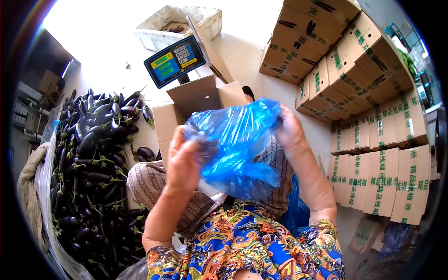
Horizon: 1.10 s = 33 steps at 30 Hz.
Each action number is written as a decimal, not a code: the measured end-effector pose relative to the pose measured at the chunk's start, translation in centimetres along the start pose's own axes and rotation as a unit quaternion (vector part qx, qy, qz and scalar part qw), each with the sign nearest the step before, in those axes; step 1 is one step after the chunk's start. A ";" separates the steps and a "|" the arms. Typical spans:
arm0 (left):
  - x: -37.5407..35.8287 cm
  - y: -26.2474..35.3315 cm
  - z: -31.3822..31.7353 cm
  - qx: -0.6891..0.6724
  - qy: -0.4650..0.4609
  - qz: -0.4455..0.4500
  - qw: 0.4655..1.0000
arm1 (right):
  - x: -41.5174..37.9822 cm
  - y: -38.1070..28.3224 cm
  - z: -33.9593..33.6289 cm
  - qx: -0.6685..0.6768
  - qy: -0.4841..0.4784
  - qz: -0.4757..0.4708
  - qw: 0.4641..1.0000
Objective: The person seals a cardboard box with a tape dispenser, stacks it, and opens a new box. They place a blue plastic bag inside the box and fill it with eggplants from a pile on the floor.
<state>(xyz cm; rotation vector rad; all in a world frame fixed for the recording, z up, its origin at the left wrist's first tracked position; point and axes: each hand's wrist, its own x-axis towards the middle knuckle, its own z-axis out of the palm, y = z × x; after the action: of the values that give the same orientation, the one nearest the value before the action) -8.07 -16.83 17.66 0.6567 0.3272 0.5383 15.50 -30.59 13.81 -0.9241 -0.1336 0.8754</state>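
Observation:
A blue plastic bag (238,149) is stretched between my two hands, above my lap. My left hand (186,151) pinches its left edge, fingers closed and partly blurred. At the upper right corner of the bag, my right hand (290,128) is closed on the plastic, with its fingertips partly hidden. Just beyond the bag stands a cardboard box (170,126) with its flaps up. Behind that box is a digital scale display (174,62) with a keypad. More blue plastic (297,207) lies beside my right leg.
A large heap of eggplants (93,177) lies on the floor to my left, edged by clear plastic sheeting (46,196). Printed cardboard cartons (364,182) are stacked on the right. A white foam box (154,28) stands at the back.

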 end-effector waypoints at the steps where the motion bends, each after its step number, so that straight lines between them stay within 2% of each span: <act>1: 0.2 1.1 -1.1 0.017 0.029 0.034 0.999 | 0.8 -0.6 -0.9 0.013 0.048 -0.006 0.999; 2: 0.5 2.3 -2.2 0.034 0.058 0.068 0.995 | 1.6 -1.1 -2.1 0.026 0.095 -0.013 0.995; 3: 0.6 3.8 -3.3 0.058 0.105 0.090 0.989 | 2.2 -1.8 -3.2 0.019 0.078 -0.002 0.997; 4: 0.6 5.4 -4.2 0.082 0.152 0.111 0.979 | 2.6 -2.3 -4.6 -0.012 0.012 -0.021 1.000; 6: 1.0 8.2 -5.6 0.109 0.248 0.153 0.950 | 2.6 -3.6 -5.6 -0.086 0.027 -0.045 0.995; 8: 1.1 11.1 -8.3 0.145 0.170 0.165 0.961 | 2.9 -4.8 -8.1 -0.231 0.050 -0.061 0.970; 9: 1.0 11.7 -8.3 0.191 0.128 0.184 0.956 | 2.6 -5.4 -9.2 -0.309 0.032 -0.113 0.944; 10: 0.7 12.2 -8.3 0.239 0.164 0.198 0.936 | 2.5 -6.1 -10.9 -0.374 0.030 -0.089 0.923; 12: 0.5 12.1 -7.8 0.328 0.174 0.244 0.896 | 1.6 -6.9 -13.2 -0.473 -0.005 -0.084 0.877; 13: -0.4 12.2 -7.3 0.361 0.149 0.212 0.896 | 0.8 -7.5 -12.2 -0.597 0.051 -0.054 0.798; 14: -0.6 12.0 -6.3 0.421 0.129 0.234 0.867 | -0.3 -8.5 -10.9 -0.706 0.108 -0.023 0.699; 15: -0.8 12.0 -5.3 0.441 0.120 0.233 0.858 | -0.7 -9.2 -10.6 -0.778 0.088 -0.035 0.621; 18: -0.3 11.7 -3.1 0.498 0.103 0.239 0.827 | -1.3 -9.7 -9.3 -0.803 0.085 -0.215 0.550; 19: -0.2 11.5 -2.6 0.519 0.103 0.241 0.814 | -1.9 -10.0 -5.8 -0.757 0.077 -0.197 0.619; 21: 0.1 10.6 -1.2 0.547 0.049 0.224 0.805 | -3.4 -8.5 1.0 -0.672 -0.001 -0.214 0.709; 22: 0.2 10.1 -0.2 0.547 0.021 0.211 0.810 | -3.6 -7.7 3.4 -0.693 -0.092 -0.258 0.667; 23: 0.4 9.7 0.8 0.547 -0.006 0.208 0.811 | -3.4 -6.6 5.8 -0.658 -0.163 -0.277 0.681; 26: 0.8 9.0 3.3 0.573 -0.064 0.218 0.787 | -3.2 -2.1 12.3 -0.589 -0.256 -0.318 0.698; 27: 1.1 9.2 3.6 0.617 -0.080 0.276 0.732 | -2.5 -1.1 13.6 -0.578 -0.266 -0.359 0.683; 28: 1.3 9.5 3.8 0.656 -0.094 0.332 0.671 | -1.6 -0.7 14.5 -0.541 -0.293 -0.371 0.695; 30: 0.8 10.4 4.3 0.613 -0.019 0.289 0.736 | -1.1 -1.9 15.2 -0.520 -0.327 -0.220 0.758; 31: 0.3 11.6 4.3 0.587 0.008 0.230 0.776 | 0.0 -1.8 14.6 -0.579 -0.296 -0.248 0.719; 32: 0.2 12.3 4.0 0.604 -0.003 0.233 0.762 | 1.1 -1.8 13.8 -0.612 -0.279 -0.315 0.670; 33: 0.1 12.6 3.3 0.611 -0.016 0.248 0.752 | 1.9 -2.1 12.8 -0.617 -0.307 -0.280 0.668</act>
<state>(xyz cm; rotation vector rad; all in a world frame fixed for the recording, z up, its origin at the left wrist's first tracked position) -11.06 -10.04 28.34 2.0808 0.4637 0.7930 12.18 -21.64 22.82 -1.6471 -1.6988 0.3664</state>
